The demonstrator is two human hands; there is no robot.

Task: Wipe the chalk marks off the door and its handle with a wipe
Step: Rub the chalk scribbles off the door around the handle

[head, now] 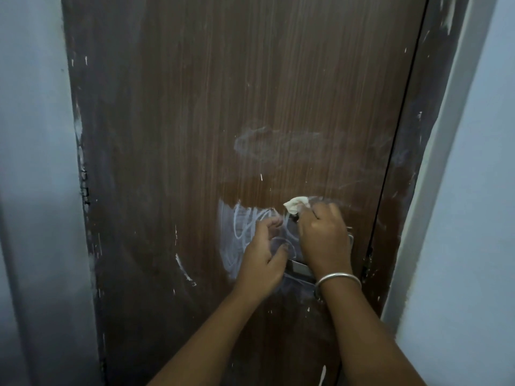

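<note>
My right hand grips the crumpled cream wipe against the brown wood-grain door to scrub white chalk scribbles; my left hand hovers open beside the silver handle.

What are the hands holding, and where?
The right hand grips a crumpled white wipe by its lower end, in the fingers; the left hand holds nothing.

Brown wood-grain door, white chalk scribbles, cream wipe, silver bangle, pale blue walls
</note>
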